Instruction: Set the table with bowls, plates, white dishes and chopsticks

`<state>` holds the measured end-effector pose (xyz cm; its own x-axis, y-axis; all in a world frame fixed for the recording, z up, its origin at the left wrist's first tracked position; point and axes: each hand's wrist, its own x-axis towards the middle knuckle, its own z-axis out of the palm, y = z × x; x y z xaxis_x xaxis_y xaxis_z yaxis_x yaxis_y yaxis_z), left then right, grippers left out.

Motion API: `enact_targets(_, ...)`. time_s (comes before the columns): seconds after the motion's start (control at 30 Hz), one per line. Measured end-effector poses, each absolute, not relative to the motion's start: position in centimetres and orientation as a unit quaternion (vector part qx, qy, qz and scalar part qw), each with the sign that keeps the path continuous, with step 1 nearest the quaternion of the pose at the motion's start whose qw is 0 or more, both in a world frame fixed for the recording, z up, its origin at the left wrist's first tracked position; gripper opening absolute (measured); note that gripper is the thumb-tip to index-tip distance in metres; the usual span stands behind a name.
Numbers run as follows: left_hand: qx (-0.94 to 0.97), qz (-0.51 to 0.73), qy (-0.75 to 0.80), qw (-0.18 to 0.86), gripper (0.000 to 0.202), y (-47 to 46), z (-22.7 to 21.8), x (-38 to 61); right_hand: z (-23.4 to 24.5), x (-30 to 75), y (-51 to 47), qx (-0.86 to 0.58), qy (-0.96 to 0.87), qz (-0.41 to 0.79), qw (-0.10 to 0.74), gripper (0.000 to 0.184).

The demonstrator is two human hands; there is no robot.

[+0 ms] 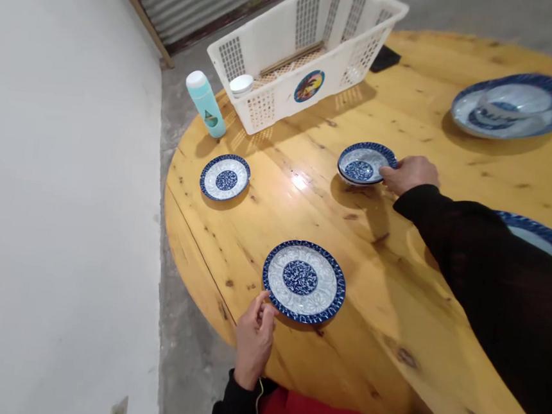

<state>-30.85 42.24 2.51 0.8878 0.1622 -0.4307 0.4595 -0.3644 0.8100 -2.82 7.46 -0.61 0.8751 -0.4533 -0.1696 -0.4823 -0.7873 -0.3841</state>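
Observation:
My right hand (411,175) grips the right rim of a small blue-and-white bowl (359,170). A second dark rim shows just under it, perhaps another bowl stacked below. Near the table's front edge, a blue-rimmed plate (300,279) with a dark patterned centre lies face up. Beside its lower left rim is my left hand (255,333), fingers loosely bent and apart. One fingertip is at the rim; whether it touches cannot be made out. A smaller matching plate (225,177) rests farther left.
A white plastic basket (277,107) stands at the back, with a white-lidded container (241,85) inside. Left of it is a turquoise bottle (206,105). A large dish (463,110) holds a clear-looking bowl (517,102). My right sleeve partly covers another plate (539,233). A wall (65,182) flanks the round table.

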Motion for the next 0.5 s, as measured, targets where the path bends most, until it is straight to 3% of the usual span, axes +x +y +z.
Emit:
enact_targets(0.3, 0.826, -0.178, 0.127, 0.519, 0.047, 45.1, 2.2, -27.9, 3.1, -2.9, 10.5, -0.933, 0.315, 0.081, 0.156, 0.043)
enact_targets(0.5, 0.835, -0.186, 0.125, 0.503, 0.047, 46.6, 2.5, -27.5, 2.9, -2.7, 9.6, -0.935, 0.318, 0.035, 0.153, 0.047)
